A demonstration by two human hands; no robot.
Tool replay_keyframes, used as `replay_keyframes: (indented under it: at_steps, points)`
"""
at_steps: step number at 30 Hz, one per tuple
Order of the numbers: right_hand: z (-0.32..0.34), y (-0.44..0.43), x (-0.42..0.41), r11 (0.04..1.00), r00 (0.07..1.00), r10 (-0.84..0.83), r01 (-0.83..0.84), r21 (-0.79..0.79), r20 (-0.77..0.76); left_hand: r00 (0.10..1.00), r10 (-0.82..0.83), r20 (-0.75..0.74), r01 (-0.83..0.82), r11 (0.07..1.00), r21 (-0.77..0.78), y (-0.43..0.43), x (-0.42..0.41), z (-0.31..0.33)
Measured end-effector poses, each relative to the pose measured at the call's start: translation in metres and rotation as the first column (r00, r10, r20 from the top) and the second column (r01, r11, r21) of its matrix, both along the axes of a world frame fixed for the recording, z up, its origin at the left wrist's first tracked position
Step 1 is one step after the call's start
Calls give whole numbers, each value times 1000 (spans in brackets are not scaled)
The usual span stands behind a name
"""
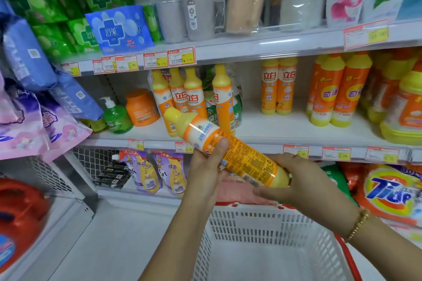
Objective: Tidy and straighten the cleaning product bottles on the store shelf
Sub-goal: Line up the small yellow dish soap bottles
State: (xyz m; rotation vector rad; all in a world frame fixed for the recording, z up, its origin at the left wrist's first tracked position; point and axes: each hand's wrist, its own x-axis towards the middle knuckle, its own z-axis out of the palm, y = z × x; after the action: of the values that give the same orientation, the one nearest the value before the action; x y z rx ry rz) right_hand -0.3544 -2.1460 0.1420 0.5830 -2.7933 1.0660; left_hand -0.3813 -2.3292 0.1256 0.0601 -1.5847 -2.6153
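An orange and yellow detergent bottle (230,150) lies tilted in front of the middle shelf (274,125), cap up to the left, base down to the right. My left hand (206,171) grips its middle with the thumb over the label. My right hand (294,180) cups its yellow base. Behind it, several bottles of the same kind (191,96) stand upright in an uneven cluster. Two more (278,86) stand as a pair to the right, then a group of orange bottles (338,89).
A white plastic basket (258,230) with red handles sits below my hands. A green pump bottle (116,116) and an orange jar (141,107) stand left on the middle shelf. Tide bags (392,191) and purple refill pouches (157,171) fill the bottom shelf. Hanging packs crowd the left.
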Motion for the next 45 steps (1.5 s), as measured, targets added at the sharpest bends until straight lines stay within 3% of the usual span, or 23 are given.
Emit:
replay_keyframes:
  at_steps: [3,5,7,9,11,13,18,23,26,30,36,39,45]
  points:
    - [-10,4,1,998,993,46,-42,-35,113,987,-158,11,158,987,12,-2,-2,4]
    - [-11,5,4,964,941,181,-112,-241,285,963,-271,8,269,959,88,-6,-1,5]
    - [-6,4,9,865,844,333,-96,-493,420,948,-319,13,313,937,154,-8,0,4]
    - [3,1,14,719,717,452,60,-693,531,945,-326,38,312,927,206,-5,3,5]
    - [12,-1,19,555,578,579,237,-797,575,947,-312,83,289,934,212,0,6,5]
    - [16,-2,21,472,486,657,331,-817,576,947,-296,121,269,941,204,5,8,5]
    - [8,3,16,448,450,700,329,-831,555,933,-307,185,280,947,160,3,6,6]
    - [-8,18,-2,557,415,720,134,-820,557,865,-382,326,423,904,-63,9,-6,16]
    - [-15,27,-18,600,493,665,95,-794,561,917,-306,257,361,910,-206,11,-25,21]
    - [-13,34,-59,711,722,445,75,-699,530,981,-193,27,190,918,-349,17,-59,34]
    - [-7,38,-130,890,932,108,64,-451,346,968,-120,-221,-5,869,-495,48,-111,20]
    - [-16,35,-155,923,979,-18,95,-372,204,947,-84,-311,-98,844,-527,60,-127,3]
    - [-35,28,-179,864,962,-273,244,-441,-4,944,-9,-331,-176,834,-524,65,-170,-8]
